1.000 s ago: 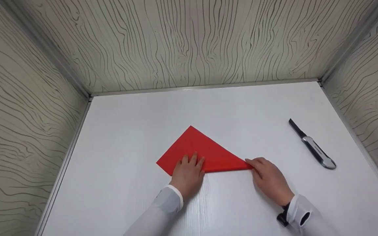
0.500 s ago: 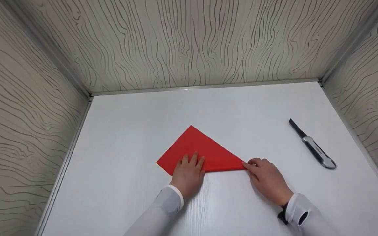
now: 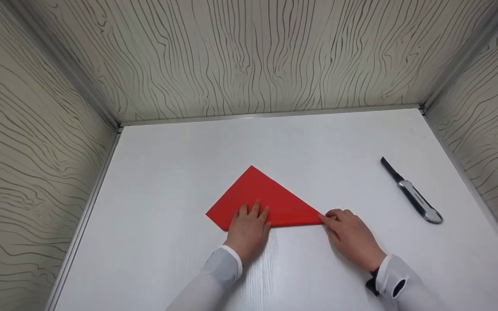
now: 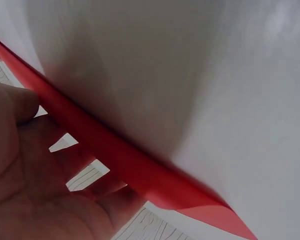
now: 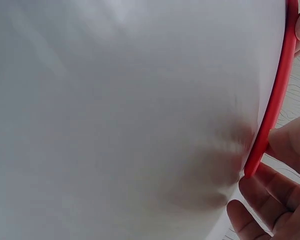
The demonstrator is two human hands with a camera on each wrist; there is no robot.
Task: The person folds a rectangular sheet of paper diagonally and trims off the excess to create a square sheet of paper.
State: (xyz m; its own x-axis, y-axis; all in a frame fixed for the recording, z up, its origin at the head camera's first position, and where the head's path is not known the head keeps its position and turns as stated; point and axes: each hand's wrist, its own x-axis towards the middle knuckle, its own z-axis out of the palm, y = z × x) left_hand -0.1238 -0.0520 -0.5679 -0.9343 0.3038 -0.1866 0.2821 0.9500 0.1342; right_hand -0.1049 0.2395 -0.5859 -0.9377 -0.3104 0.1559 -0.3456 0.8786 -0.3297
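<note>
A sheet of red paper (image 3: 260, 185), folded into a pointed shape, lies on the white table (image 3: 180, 164). Its near edge shows as a rounded fold in both wrist views. My left hand (image 3: 248, 229) rests on the paper's near left part with fingers spread and extended, pressing it down; its palm (image 4: 50, 200) shows behind the folded edge in the left wrist view. At the paper's right corner, my right hand (image 3: 352, 235) pinches the tip between thumb and fingers. The right wrist view shows the thumb (image 5: 292, 145) on one side of the red fold (image 5: 274, 107) and fingertips at its end.
A utility knife (image 3: 417, 199) with a dark blade and grey-black handle lies to the right, beyond the right hand. Wood-patterned panels (image 3: 249, 56) in metal framing enclose the table at the back and both sides.
My right hand has shifted slightly left, its thumb now over the paper's right corner, and holds still there in the last half second. The left hand stays in place.
</note>
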